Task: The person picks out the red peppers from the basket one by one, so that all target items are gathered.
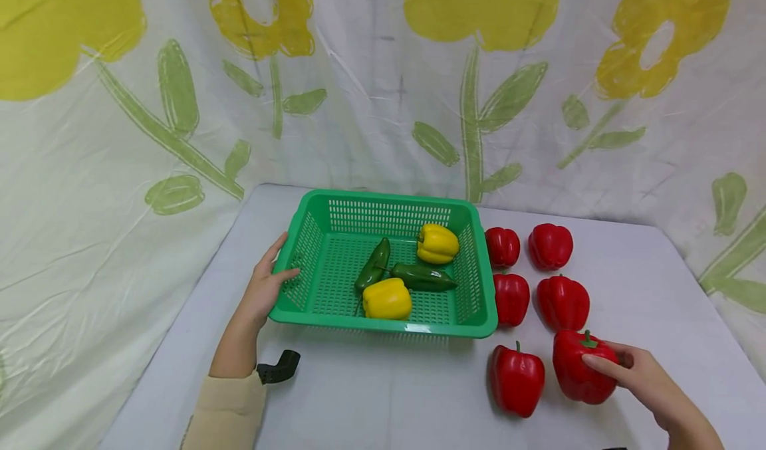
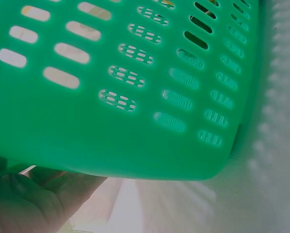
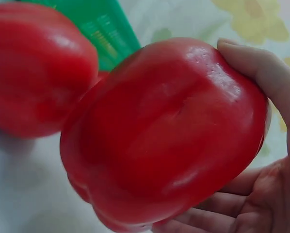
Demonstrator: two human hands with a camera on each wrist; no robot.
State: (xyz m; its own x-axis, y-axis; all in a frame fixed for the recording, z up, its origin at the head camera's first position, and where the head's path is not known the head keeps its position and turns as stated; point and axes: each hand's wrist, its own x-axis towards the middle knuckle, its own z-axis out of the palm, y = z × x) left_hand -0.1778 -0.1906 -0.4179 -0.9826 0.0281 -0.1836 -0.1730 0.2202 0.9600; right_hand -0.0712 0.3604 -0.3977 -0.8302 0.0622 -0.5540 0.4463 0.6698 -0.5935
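My left hand (image 1: 263,287) grips the left rim of a green plastic basket (image 1: 383,327), its thumb reaching over the edge. In the left wrist view the slotted wall of the basket (image 2: 87,141) fills most of the picture, with part of the hand (image 2: 43,201) at its edge. Inside the basket lie two yellow bell peppers (image 1: 387,299) and two long green peppers (image 1: 422,277). At the right, my right hand (image 1: 643,377) holds a red bell pepper (image 1: 583,373) with a green stem, thumb on one side and fingers round the other.
Several more red bell peppers (image 1: 562,302) stand on the white table (image 1: 353,397) to the right of the basket. One red bell pepper (image 1: 517,380) sits just left of the held one. A flower-printed cloth (image 1: 371,104) hangs behind the table.
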